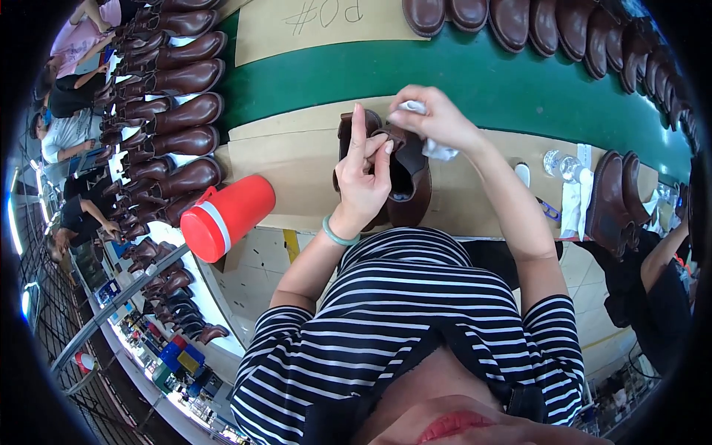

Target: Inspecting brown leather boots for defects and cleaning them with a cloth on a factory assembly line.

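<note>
My left hand (365,172) grips the brown boot (404,178) at its opening, forefinger raised straight. The boot sits at frame centre on the cardboard sheet (297,167), long axis running top to bottom, opening facing me. My right hand (434,117) pinches a white cloth (437,148) against its upper end.

Hidden behind left hand (363,174): near side of brown boot (411,185). Mostly buried in right hand (434,119): white cloth (439,150). Cut off at twelve o'clock: row of brown boots (519,18). Too small to tell at three o'clock: clear bottle (558,163).
</note>
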{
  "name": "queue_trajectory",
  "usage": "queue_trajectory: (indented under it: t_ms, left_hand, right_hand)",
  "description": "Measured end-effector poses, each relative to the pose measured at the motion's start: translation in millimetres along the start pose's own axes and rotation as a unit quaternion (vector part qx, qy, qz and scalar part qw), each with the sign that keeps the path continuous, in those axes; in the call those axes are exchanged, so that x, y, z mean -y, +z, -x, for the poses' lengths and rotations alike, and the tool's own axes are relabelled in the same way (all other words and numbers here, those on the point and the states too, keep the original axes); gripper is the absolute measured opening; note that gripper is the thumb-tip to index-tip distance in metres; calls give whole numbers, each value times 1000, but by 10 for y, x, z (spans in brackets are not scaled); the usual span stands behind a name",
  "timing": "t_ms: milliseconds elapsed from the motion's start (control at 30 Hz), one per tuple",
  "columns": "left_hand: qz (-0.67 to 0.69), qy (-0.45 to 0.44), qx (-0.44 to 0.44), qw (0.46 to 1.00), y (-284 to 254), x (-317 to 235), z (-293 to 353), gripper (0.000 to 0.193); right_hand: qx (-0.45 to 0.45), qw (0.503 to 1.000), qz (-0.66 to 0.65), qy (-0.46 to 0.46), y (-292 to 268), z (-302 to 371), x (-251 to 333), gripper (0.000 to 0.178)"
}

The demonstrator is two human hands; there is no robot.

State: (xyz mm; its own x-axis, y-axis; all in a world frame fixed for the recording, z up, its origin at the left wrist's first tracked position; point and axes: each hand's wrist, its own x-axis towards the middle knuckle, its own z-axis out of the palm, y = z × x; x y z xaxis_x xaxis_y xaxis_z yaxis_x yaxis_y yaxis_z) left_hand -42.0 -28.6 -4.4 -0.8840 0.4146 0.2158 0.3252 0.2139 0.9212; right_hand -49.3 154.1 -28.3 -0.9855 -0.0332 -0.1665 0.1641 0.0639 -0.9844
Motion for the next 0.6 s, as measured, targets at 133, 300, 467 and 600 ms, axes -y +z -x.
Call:
queue_trajectory:
  t_ms: [133, 300, 467, 600]
  left_hand:
    - [42, -83, 43, 995, -77, -227, -123, 66]
    - [78, -186, -13, 979, -577, -341, -422, 34]
    - [68, -377, 62, 922, -555, -147, -609, 26]
    - [98, -300, 2, 949, -474, 38, -466, 15]
  right_hand:
    - [-10, 988, 102, 113, -374, -63, -489, 11]
    - [-108, 986, -94, 82, -545, -2, -186, 15]
    - [-20, 997, -60, 49, -398, -179, 138, 15]
    - [74, 989, -108, 67, -264, -308, 336, 18]
